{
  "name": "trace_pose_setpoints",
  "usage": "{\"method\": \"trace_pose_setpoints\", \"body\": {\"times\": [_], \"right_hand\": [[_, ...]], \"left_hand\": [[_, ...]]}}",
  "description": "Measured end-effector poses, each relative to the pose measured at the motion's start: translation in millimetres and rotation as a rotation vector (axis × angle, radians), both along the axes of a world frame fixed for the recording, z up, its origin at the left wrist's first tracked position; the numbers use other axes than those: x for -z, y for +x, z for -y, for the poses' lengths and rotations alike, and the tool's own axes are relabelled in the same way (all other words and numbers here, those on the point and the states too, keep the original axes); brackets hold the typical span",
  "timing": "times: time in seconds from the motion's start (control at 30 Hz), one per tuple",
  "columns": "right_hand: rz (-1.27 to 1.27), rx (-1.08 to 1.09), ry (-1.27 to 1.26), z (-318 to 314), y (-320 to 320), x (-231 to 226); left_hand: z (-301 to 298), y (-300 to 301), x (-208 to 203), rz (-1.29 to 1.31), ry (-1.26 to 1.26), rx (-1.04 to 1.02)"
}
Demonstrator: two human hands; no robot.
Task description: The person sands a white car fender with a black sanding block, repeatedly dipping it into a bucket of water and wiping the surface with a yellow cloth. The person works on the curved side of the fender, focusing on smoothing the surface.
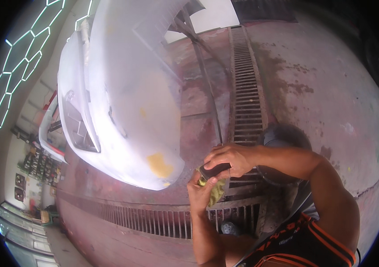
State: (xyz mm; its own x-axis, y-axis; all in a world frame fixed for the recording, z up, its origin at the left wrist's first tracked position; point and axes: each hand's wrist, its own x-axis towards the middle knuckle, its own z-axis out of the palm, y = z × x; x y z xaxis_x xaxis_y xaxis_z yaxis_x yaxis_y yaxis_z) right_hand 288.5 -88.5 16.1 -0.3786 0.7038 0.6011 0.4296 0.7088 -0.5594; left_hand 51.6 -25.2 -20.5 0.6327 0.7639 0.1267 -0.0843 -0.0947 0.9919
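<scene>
Both my hands meet over the floor grating, just right of a white car bumper. My right hand is closed over the top of a dark sanding block, fingers bent round its far side. My left hand grips the block's near left end with thumb and fingers. A crumpled yellow-green cloth hangs beneath the block, against my left fingers; how it is held is partly hidden. The bumper stays apart from both hands. Its lower corner bears a yellow filler patch.
A dark stand supports the bumper. Metal drain grates cross the reddish floor. A dark rounded shape, hard to identify, lies beyond my right forearm. A patterned shoe shows below. Hexagonal lights glow at far left.
</scene>
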Motion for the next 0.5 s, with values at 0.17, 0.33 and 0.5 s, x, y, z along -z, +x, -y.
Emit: {"method": "trace_pose_setpoints", "body": {"times": [0.17,0.33,0.5], "right_hand": [[-0.022,0.011,-0.006,6,-5,6],[-0.108,0.058,-0.019,9,-11,8],[-0.335,0.324,0.240,-7,-28,-24]], "left_hand": [[0,-1,9,0.014,0.134,-0.076],[6,6,12,0.093,0.094,-0.147],[-4,-4,21,0.336,-0.197,-0.230]]}}
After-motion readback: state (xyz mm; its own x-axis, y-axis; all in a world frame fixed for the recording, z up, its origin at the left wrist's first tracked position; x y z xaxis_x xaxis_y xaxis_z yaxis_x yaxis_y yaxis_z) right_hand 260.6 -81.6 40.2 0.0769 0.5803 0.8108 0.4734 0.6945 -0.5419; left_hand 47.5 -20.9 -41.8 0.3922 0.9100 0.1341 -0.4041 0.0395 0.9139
